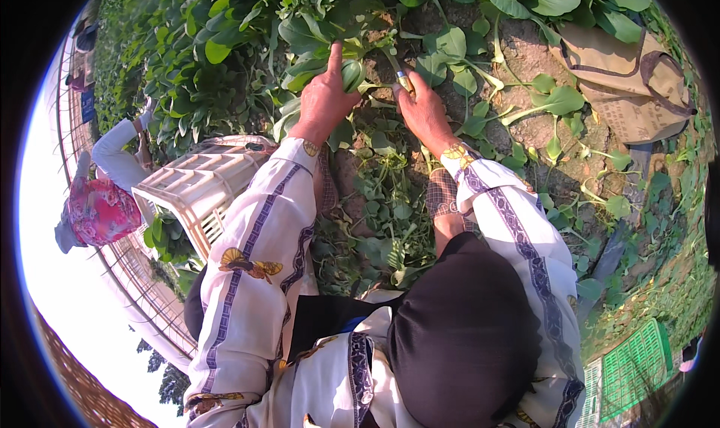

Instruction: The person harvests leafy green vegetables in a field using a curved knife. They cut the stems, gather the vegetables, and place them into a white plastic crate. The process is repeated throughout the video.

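My left hand (324, 105) is at a leafy green plant (352, 74) that looks like bok choy. Its index finger lies stretched along the leaves, and the thumb stands out to the right. The other fingers curl under among the leaves, mostly hidden. My right hand (426, 117) is closed round the handle of a small knife (403, 77) with a bright metal collar. The thin blade points away, toward the stems just right of my left hand, and its tip is hard to make out among the greens.
A pale plastic crate (202, 173) stands at my left. Cut leaves (559, 102) lie on the soil at right, by a brown sack (630, 83). A green crate (637, 364) is at lower right. Another person in a floral top (105, 210) is at far left, beside dense greens (172, 60).
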### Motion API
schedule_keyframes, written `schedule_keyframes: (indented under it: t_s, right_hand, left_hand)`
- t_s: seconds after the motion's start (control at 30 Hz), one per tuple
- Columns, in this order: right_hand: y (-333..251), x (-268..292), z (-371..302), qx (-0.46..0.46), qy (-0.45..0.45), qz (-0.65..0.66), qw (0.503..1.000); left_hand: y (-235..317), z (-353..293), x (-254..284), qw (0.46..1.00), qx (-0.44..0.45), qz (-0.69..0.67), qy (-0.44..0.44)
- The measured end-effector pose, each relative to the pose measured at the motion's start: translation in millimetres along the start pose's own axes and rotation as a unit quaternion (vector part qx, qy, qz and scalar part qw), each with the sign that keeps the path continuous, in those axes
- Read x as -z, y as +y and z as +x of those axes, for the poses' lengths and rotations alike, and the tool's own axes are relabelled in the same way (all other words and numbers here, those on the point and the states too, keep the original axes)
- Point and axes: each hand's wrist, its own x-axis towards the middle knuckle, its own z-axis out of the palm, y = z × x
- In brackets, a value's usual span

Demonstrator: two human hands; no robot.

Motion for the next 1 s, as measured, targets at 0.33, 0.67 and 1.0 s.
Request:
schedule_keyframes:
  t_s: [0.33, 0.67, 1.0]
  right_hand:
    - [8, -11, -1, -0.082, -0.069, 0.2, 0.974]
    - [7, 9, 14, -0.082, -0.138, 0.088, 0.983]
    - [0, 42, -27, -0.18, -0.071, 0.429, 0.882]
  left_hand:
    - [-1, -16, -12, 0.997, 0.033, -0.068, 0.027]
    - [-16, -15, -5, 0.991, 0.049, -0.113, 0.051]
    - [5, -82, -14, 0.872, 0.055, -0.486, -0.027]
